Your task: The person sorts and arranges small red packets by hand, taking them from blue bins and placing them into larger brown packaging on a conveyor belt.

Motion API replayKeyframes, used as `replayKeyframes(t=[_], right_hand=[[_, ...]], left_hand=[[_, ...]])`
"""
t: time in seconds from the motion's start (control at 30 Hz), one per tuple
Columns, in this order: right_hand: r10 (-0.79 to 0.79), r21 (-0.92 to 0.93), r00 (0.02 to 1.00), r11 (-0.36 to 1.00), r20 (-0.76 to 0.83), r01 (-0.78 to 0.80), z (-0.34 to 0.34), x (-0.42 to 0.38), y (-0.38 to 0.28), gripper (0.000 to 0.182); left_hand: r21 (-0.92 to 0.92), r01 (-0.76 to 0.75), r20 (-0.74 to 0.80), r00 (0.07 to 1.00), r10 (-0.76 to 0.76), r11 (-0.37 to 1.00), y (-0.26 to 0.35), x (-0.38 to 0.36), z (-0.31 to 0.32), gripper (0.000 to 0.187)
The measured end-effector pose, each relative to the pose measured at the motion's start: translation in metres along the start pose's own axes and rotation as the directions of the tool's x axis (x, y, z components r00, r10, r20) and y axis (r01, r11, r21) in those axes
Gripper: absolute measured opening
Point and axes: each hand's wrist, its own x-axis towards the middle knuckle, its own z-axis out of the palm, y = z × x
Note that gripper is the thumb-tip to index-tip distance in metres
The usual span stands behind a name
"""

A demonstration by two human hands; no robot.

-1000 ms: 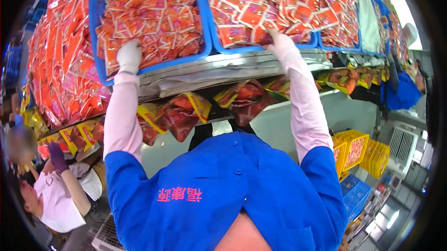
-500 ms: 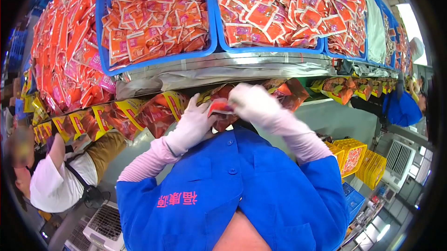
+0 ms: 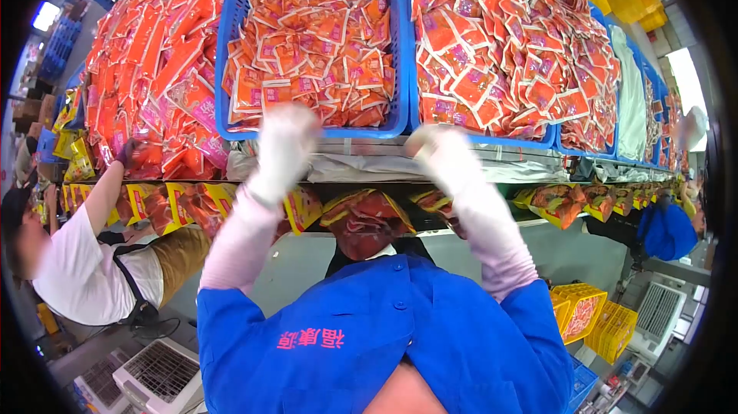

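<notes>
My left hand point(image 3: 283, 141), in a white glove, is raised at the front rim of a blue crate point(image 3: 398, 45) of small red-orange sachets point(image 3: 307, 53). Motion smears its fingers. My right hand point(image 3: 444, 154), also white-gloved and blurred, hangs at the near edge of the crate to the right, which holds a heap of similar sachets point(image 3: 492, 37). Between my forearms, a red and yellow bag point(image 3: 365, 222) hangs in front of my chest. Another yellow-edged bag point(image 3: 303, 208) is beside my left forearm, and one more point(image 3: 437, 200) is partly behind my right forearm.
A row of bags point(image 3: 557, 202) runs along the line to both sides. Long red packets point(image 3: 154, 68) are heaped at the left, where a person in a white shirt point(image 3: 92, 283) reaches in. Yellow crates point(image 3: 611, 329) stand behind at right. A person in blue point(image 3: 667, 229) is farther right.
Both hands have left the bag at my chest and moved forward and apart, toward the sachet crates. The bag now hangs with no hand on it. The person at left has reached toward the long packets.
</notes>
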Motion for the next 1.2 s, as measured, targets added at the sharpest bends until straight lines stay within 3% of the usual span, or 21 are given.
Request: replayKeyframes(t=[0.03,0.07,0.13,0.2,0.27,0.37,0.43,0.5,0.53,0.6,0.63,0.67,0.7,0.73,0.77,0.83,0.93,1.03,1.07,1.13,1.2], right_hand=[[0.086,-0.161,0.976,0.98,-0.199,-0.12,-0.012,0.02,0.03,0.03],[0.099,-0.317,0.976,0.935,-0.194,-0.158,-0.024,0.036,0.058,0.045],[0.044,-0.468,0.994,0.879,-0.105,-0.088,0.002,0.071,0.122,0.063],[0.188,-0.507,0.974,0.832,-0.127,-0.226,0.01,0.087,0.121,0.062],[0.196,-0.418,0.972,0.878,-0.129,-0.233,0.0,0.081,0.126,0.063],[0.199,-0.042,0.952,0.976,-0.232,-0.214,-0.025,0.037,0.106,0.046],[0.293,0.423,0.955,0.873,-0.052,-0.245,-0.056,-0.003,0.08,0.033],[0.203,0.465,0.967,0.878,-0.153,-0.111,-0.054,-0.044,0.062,0.023],[0.099,0.494,0.96,0.868,-0.263,0.046,-0.051,-0.059,0.054,0.018],[0.037,0.548,0.999,0.836,0.009,-0.036,-0.043,-0.077,0.041,0.021],[0.066,0.378,0.977,0.915,0.203,-0.14,-0.046,-0.083,0.024,0.019],[0.126,0.18,0.916,0.962,0.381,-0.207,-0.045,-0.086,0.006,0.019],[0.155,0.039,0.883,0.981,0.444,-0.191,-0.03,-0.082,0.002,0.021],[0.029,0.01,0.885,0.999,0.465,-0.038,-0.002,-0.084,0.021,0.023],[0.165,-0.202,0.805,0.978,0.57,-0.058,0.018,-0.078,0.015,0.023],[0.186,-0.308,0.744,0.951,0.642,0.029,0.073,-0.07,0.024,0.026],[0.358,-0.319,0.587,0.932,0.726,-0.174,0.233,-0.021,0.086,0.021],[0.101,-0.205,0.809,0.979,0.579,0.024,0.206,-0.034,0.063,0.028],[0.087,-0.182,0.787,0.983,0.611,0.032,0.198,-0.031,0.055,0.03],[0.068,-0.138,0.689,0.989,0.721,0.046,0.084,-0.025,-0.017,0.028],[-0.169,0.058,0.872,0.985,0.458,0.161,0.006,-0.016,-0.001,0.026]], left_hand=[[0.203,0.12,0.065,0.989,-0.135,0.972,-0.03,0.015,0.011,0.019],[0.401,0.206,0.105,0.958,-0.268,0.893,-0.058,0.026,0.028,0.026],[0.553,0.357,0.419,0.661,-0.622,0.752,-0.116,0.03,0.085,0.039],[0.555,0.371,0.507,0.559,-0.656,0.745,-0.127,0.038,0.091,0.044],[0.45,0.424,0.427,0.671,-0.606,0.786,-0.131,0.029,0.09,0.032],[-0.06,0.413,0.231,0.891,-0.39,0.909,-0.094,0.014,0.046,0.026],[-0.519,0.395,0.306,0.914,-0.267,0.758,-0.01,0.016,-0.003,0.021],[-0.791,0.324,0.351,0.935,-0.049,0.519,0.085,0.003,-0.02,0.023],[-0.764,0.065,0.247,0.949,0.197,0.642,0.108,-0.006,-0.01,0.025],[-0.738,-0.103,0.205,0.908,0.366,0.667,0.155,-0.032,0.03,0.022],[-0.613,-0.203,0.256,0.863,0.435,0.764,0.163,-0.039,0.052,0.024],[-0.474,-0.309,0.323,0.81,0.489,0.824,0.165,-0.046,0.066,0.028],[-0.48,-0.226,0.402,0.802,0.442,0.848,0.163,-0.051,0.066,0.038],[-0.34,-0.258,0.547,0.728,0.414,0.904,0.155,-0.059,0.064,0.044],[-0.276,-0.323,0.555,0.716,0.424,0.905,0.15,-0.059,0.056,0.037],[-0.153,-0.498,0.523,0.693,0.497,0.854,0.132,-0.072,0.062,0.013],[-0.195,-0.53,0.437,0.706,0.557,0.825,0.128,-0.078,0.066,0.012],[-0.21,-0.49,0.47,0.709,0.526,0.846,0.125,-0.077,0.06,0.006],[-0.263,-0.433,0.455,0.732,0.507,0.862,0.117,-0.073,0.049,0.006],[-0.464,-0.154,0.29,0.904,0.313,0.873,0.091,-0.035,0.009,0.013],[-0.184,-0.108,-0.037,0.994,0.103,0.977,0.03,-0.003,-0.002,0.014]])
